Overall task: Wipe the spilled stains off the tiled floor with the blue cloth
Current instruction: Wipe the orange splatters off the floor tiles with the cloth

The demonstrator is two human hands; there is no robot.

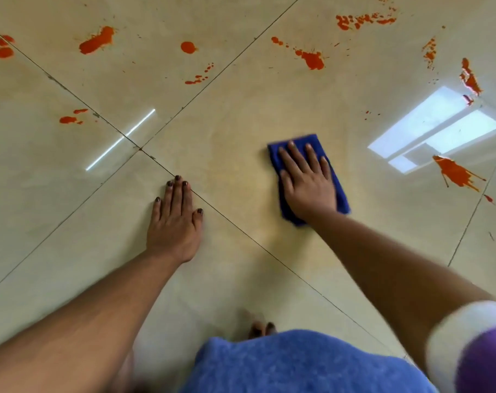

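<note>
The right hand (pixel 307 184) lies flat, fingers straight, pressing the blue cloth (pixel 309 177) onto the tiled floor (pixel 241 114). The left hand (pixel 175 219) rests spread on the tile beside it, holding nothing. Around the cloth the tile looks clean; orange stains (pixel 312 58) remain well beyond the fingertips and one splash (pixel 456 173) to the right, so most wiping seems left.

blue cloth (pixel 333 177), orange stains (pixel 96 42), glossy beige tiled floor (pixel 241 114), dark grout lines
</note>
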